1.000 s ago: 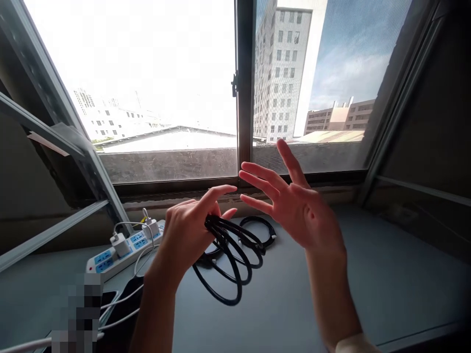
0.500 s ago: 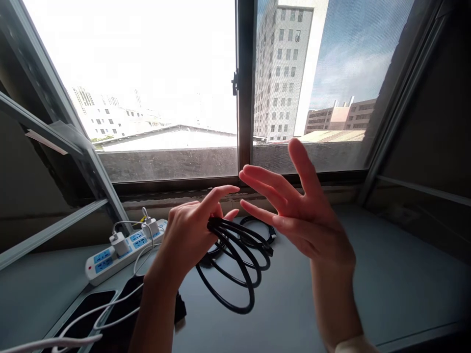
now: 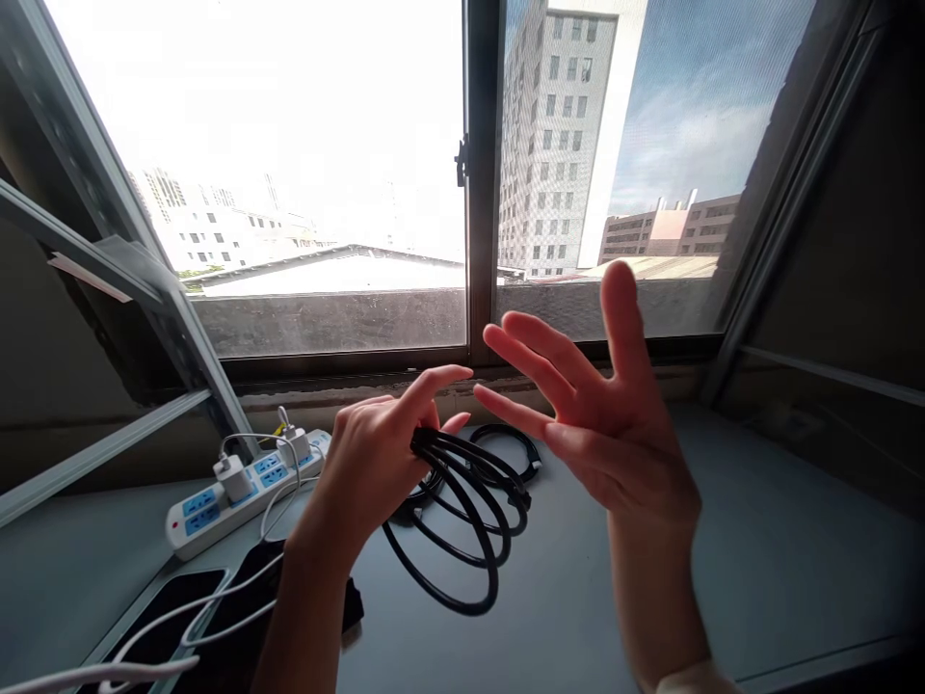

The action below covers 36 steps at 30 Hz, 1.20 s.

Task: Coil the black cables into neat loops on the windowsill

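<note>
My left hand grips a thick black cable that is wound into several loose loops. The loops hang out to the right of the fingers, above the grey tabletop. My left index finger stretches to the right, off the cable. To the right, my right hand is raised with its fingers spread, holding nothing and apart from the loops. A black connector shows beside my left wrist; the wrist hides part of it. Behind the held loops, another coiled black cable lies on the table.
A white power strip with two white chargers plugged in stands at the left. White cords run from it past dark phone-like devices at the lower left. A window borders the back, with metal frame bars on the left.
My right hand has shifted slightly right, its index finger now pointing more upright and its fingers farther from the cable. My left hand and the cable are almost unmoved.
</note>
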Tool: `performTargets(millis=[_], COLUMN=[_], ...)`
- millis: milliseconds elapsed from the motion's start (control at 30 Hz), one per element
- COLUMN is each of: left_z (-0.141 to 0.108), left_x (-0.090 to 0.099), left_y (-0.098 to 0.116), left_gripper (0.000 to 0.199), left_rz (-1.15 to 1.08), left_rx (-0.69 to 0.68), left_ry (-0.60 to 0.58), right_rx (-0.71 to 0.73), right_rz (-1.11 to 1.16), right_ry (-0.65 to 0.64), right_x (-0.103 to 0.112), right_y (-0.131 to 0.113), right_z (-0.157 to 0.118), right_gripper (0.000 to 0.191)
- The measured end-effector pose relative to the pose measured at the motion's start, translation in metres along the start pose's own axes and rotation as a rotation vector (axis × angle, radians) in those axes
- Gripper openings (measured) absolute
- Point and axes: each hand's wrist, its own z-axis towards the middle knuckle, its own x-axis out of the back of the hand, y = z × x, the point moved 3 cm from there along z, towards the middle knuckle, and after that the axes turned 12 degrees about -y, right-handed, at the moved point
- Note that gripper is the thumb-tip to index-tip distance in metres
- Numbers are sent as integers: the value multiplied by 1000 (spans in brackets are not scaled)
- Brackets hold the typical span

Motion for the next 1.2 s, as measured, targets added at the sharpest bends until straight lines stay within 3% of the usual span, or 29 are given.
performTargets(millis=[233, 600, 833, 1067, 1200], left_z=[-1, 0, 1, 1, -1], left_x=[0, -3, -6, -5, -2], left_y=[2, -1, 0, 7, 14], left_gripper=[34, 33, 33, 25, 16], left_rz=[-3, 6, 3, -59, -145], left_rx=[-14, -27, -27, -25, -66], left_ry=[8, 12, -2, 59, 83], right_rx=[25, -54, -49, 31, 62], right_rz=[-50, 206, 167, 134, 106], right_ry=[126, 414, 336, 49, 55], right_x=[5, 14, 19, 7, -4], right_y=[-1, 1, 6, 4, -4], right_z=[-1, 0, 5, 5, 2], right_gripper=[87, 79, 68, 49, 65])
